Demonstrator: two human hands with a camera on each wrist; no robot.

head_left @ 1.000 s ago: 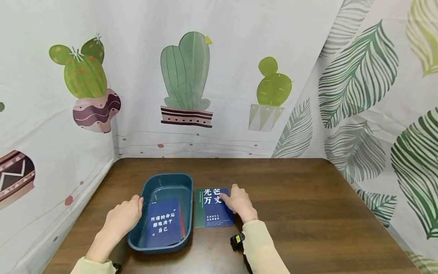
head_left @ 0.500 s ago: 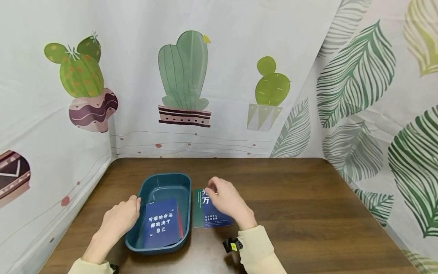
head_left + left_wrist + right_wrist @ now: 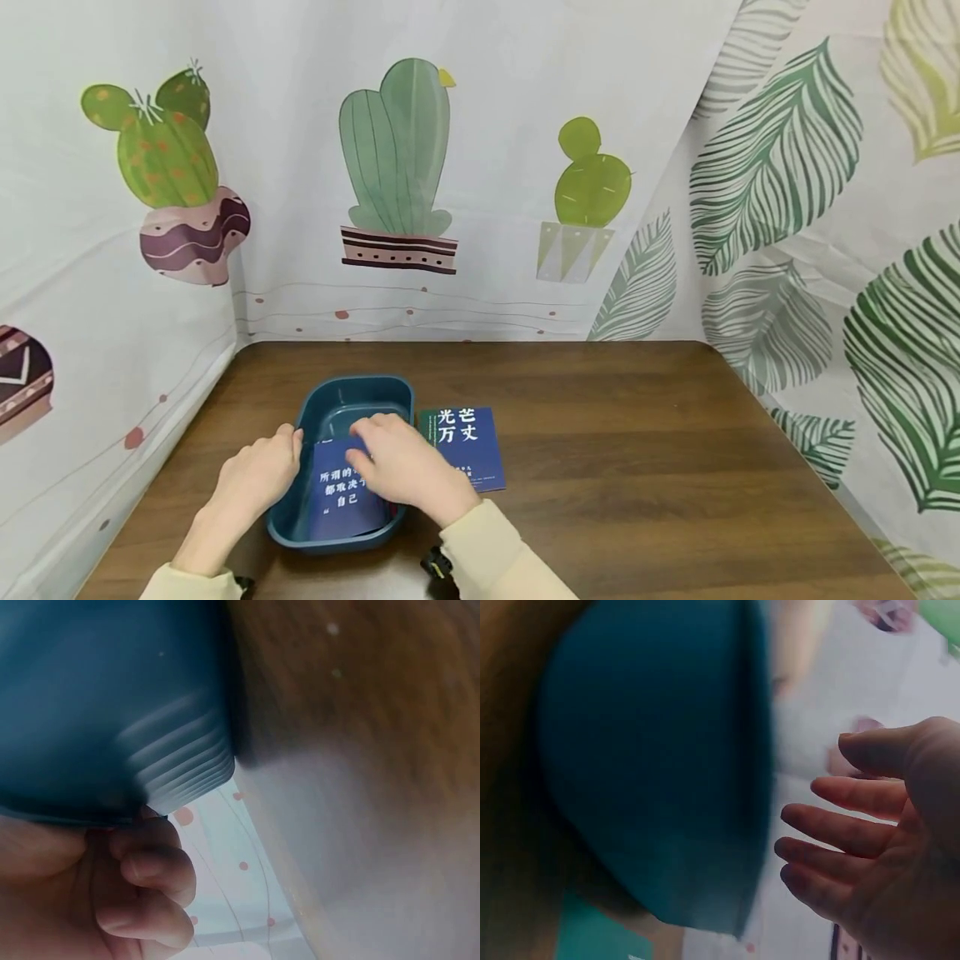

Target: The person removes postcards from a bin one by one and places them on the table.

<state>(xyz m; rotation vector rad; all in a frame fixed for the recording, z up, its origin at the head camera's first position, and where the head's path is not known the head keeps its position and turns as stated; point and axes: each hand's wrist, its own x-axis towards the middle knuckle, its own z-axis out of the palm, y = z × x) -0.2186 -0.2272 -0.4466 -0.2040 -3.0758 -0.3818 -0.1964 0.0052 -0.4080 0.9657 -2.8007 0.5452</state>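
Observation:
A dark teal plastic basin (image 3: 333, 547) stands on the left part of the table. My left hand (image 3: 258, 475) grips its left rim, and in the left wrist view the curled fingers (image 3: 157, 874) show at the edge. Inside the basin lies a blue card (image 3: 337, 518) with white Chinese writing, partly covered by my right hand (image 3: 408, 467). That hand hovers over the basin; in the right wrist view its fingers (image 3: 840, 829) are loosely extended and hold nothing. Right of the basin, another blue card (image 3: 487, 462) with white writing overlaps a green card (image 3: 427, 423).
The brown wooden table (image 3: 637, 467) stretches to the right and back. Behind it hangs a white cloth (image 3: 502, 167) printed with cacti and leaves. The basin's wall rises between its contents and the cards on the table.
My right hand has lifted off the blue card on the table and moved left over the basin. That card stays where it was. The left hand keeps its grip on the rim.

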